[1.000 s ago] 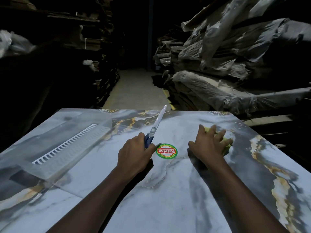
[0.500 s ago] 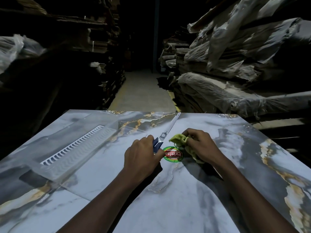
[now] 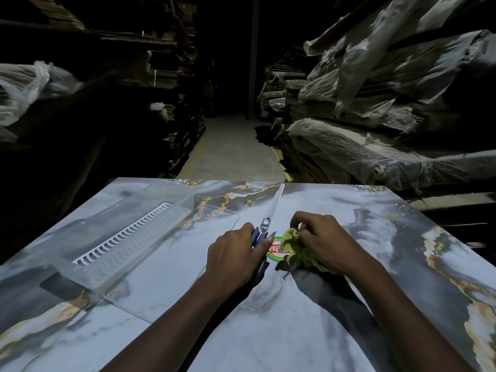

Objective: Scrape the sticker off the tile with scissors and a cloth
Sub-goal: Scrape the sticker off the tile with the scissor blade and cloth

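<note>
Sticker (image 3: pixel 276 252) sits flat on the marble-look tile (image 3: pixel 322 331), right between the two hands, its right edge hidden under the cloth (image 3: pixel 303 252). Left hand (image 3: pixel 233 257) is wrapped around the blue handles of the scissors (image 3: pixel 271 212), blades together and pointing away up the tile. Right hand (image 3: pixel 328 242) has its fingers curled into the bunched yellow-green cloth, holding it against the sticker. My guess: the sticker's thin and glued tight, so no grabbing it, you'd have to work a blade under the rim at a low angle. Glossy tile looks hard but slippery and scratchable, so go easy. Cloth is soft and floppy, best kept wadded.
</note>
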The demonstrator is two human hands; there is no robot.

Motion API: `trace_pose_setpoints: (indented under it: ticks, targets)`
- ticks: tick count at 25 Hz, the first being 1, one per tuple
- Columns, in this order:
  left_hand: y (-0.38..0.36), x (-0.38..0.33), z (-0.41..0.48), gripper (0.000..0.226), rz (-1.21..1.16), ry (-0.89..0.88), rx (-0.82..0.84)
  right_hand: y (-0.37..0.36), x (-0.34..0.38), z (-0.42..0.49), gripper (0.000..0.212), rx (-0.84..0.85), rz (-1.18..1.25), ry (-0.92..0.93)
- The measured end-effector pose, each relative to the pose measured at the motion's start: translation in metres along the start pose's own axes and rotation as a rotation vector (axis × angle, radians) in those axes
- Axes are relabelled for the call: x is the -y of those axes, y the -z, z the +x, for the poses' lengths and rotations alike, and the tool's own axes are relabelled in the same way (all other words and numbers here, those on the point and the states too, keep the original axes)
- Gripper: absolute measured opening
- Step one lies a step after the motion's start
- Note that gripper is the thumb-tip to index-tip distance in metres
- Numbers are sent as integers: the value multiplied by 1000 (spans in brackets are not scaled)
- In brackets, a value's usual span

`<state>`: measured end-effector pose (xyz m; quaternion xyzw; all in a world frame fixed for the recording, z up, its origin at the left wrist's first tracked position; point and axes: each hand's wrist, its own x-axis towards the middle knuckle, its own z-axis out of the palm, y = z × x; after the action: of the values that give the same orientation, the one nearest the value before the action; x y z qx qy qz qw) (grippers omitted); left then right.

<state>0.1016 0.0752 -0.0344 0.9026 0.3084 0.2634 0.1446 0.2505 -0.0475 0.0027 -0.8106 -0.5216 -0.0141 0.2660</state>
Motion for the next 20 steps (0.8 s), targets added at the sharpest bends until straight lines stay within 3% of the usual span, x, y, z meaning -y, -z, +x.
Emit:
trace_pose_setpoints:
  ticks: [4,8,11,15,20]
  targets:
    - [1,-9,-3,34,146,-33,-23,-16,1,3,18,-348,129,131]
    - [2,-21,-10,32,218,-91,-18,-31,11,0,14,-625,18,68]
    - [0,-21,-12,33,215,-70,-17,-39,10,0,14,-590,-101,71]
    - [1,-15,-9,26,200,-7,4,-48,13,-4,29,-482,46,119]
    - [5,-9,-5,19,152,48,-31,-55,19,-4,56,-385,49,-57]
